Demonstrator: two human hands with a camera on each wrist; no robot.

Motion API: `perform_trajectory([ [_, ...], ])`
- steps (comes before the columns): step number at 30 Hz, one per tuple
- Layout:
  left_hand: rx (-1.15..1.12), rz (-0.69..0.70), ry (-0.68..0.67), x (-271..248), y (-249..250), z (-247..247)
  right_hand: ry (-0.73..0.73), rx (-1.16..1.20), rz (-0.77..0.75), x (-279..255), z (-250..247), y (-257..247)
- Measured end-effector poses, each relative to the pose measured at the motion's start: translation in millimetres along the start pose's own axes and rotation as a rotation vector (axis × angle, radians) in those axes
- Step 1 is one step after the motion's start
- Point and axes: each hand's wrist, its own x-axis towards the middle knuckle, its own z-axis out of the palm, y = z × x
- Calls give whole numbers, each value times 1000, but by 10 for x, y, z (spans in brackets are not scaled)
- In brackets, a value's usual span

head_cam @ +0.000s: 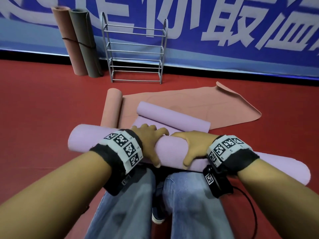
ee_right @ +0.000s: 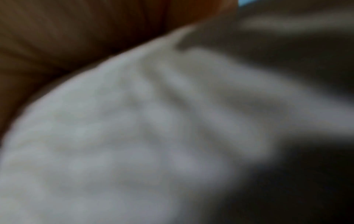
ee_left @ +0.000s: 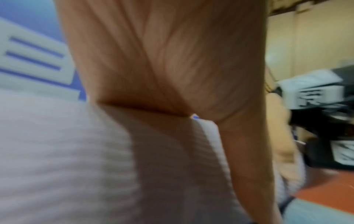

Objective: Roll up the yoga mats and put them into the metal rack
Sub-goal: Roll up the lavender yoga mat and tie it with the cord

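Gripping the lilac mat (head_cam: pixel 114 140) from above, both hands sit side by side on its rolled part, directly in front of the person's knees (head_cam: pixel 131 195). The left hand (head_cam: pixel 148 142) curls its fingers over the far side of the roll with the thumb down the near side; the right hand (head_cam: pixel 191 145) grasps it the same way just beside the left. In the left wrist view the palm (ee_left: pixel 162 68) lies pressed against the ribbed surface of the roll; the right wrist view is too blurred to show more than pale mat and a dark edge of hand. Beyond the hands, the far end of the lilac mat curls up into a second, smaller roll (head_cam: pixel 172 118), and its flat middle runs between the two.

The metal rack (head_cam: pixel 136 50) stands upright against the blue banner (head_cam: pixel 224 31), well beyond the lilac mat, with nothing on its rails. Between the rack and the lilac mat lies a salmon mat (head_cam: pixel 198 104), partly spread on the red floor (head_cam: pixel 43 109), its left end rolled and its far right corner curled up; the lilac mat overlaps it. Left of the rack, a rolled pinkish mat (head_cam: pixel 67 42) and a rolled grey mat (head_cam: pixel 86 45) lean against the banner, each with a dark band around it.
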Motion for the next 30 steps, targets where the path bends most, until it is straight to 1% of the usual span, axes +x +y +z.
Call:
perform_trajectory([
  [1,77,0,50,-45,35,46,-11,19,7,16,-12,16],
  [2,101,-2,75,-66,61,91,-28,32,13,30,-20,22],
  [6,90,-43,90,-70,48,176,-73,69,31,97,28,16],
  [8,73,-63,68,-26,42,159,-54,77,39,104,55,25],
  [11,31,-75,29,58,45,93,25,42,20,73,90,17],
  [14,-64,-59,-41,181,-30,54,71,-87,23,52,118,-31],
  [17,-233,-61,-97,293,-151,40,71,-233,64,84,152,-147],
  [19,-282,-74,-133,349,-213,46,90,-302,96,108,210,-209],
  [21,-321,-85,-136,374,-252,67,140,-313,93,134,247,-221],
  [23,-333,-87,-110,379,-263,95,159,-312,81,160,233,-214],
  [25,-266,-92,-82,339,-203,99,148,-310,73,186,192,-204],
  [28,35,-99,75,222,-68,149,142,-293,66,218,145,-158],
  [30,126,-72,141,164,-15,221,119,-249,73,248,114,-114],
])
